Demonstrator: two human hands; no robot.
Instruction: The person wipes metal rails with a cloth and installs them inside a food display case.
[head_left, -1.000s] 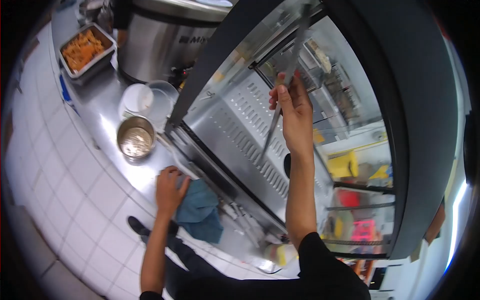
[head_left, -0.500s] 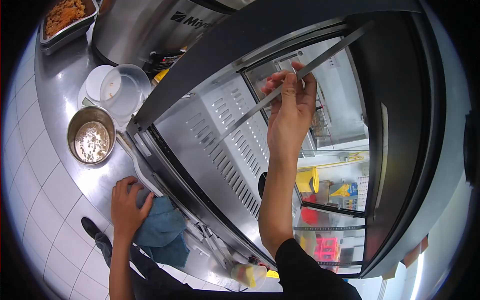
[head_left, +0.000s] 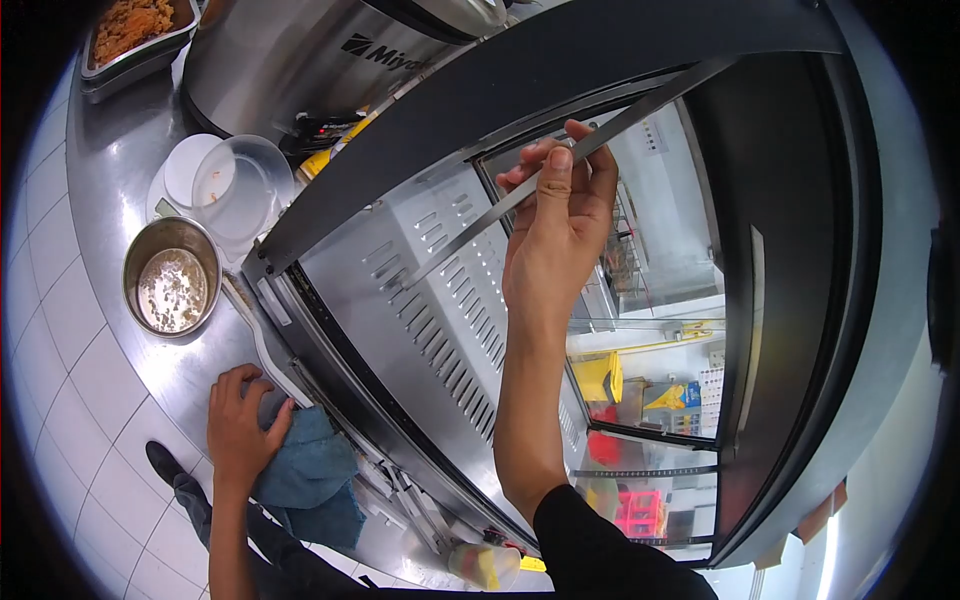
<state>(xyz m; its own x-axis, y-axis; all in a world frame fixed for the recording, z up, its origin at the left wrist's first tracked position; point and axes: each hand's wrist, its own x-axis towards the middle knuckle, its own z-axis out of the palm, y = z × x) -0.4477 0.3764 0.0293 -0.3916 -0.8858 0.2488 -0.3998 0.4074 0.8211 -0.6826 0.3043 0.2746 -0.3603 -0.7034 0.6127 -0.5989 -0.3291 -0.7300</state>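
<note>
Inside the glass-sided display cabinet (head_left: 800, 250), my right hand (head_left: 560, 215) is raised and pinches a long, thin metal strip (head_left: 640, 112) between thumb and fingers. The strip slants from the cabinet's upper right down toward the slotted metal panel (head_left: 440, 310); I cannot tell whether its lower end touches. My left hand (head_left: 240, 425) rests at the edge of the steel counter (head_left: 110, 160), fingers apart and loosely bent. Its thumb lies against a blue-green cloth (head_left: 310, 465) draped over the counter edge, without gripping it.
A metal pot (head_left: 172, 277) with residue and clear plastic tubs (head_left: 240, 190) stand left of the cabinet. Behind them are a large steel container (head_left: 300, 70) and a tray of orange-brown food (head_left: 135, 35). A plastic cup (head_left: 485, 565) is near the cabinet's lower edge.
My right hand and the metal strip have shifted slightly left within the cabinet. The whole view has also drifted a little. My left hand stays beside the cloth.
</note>
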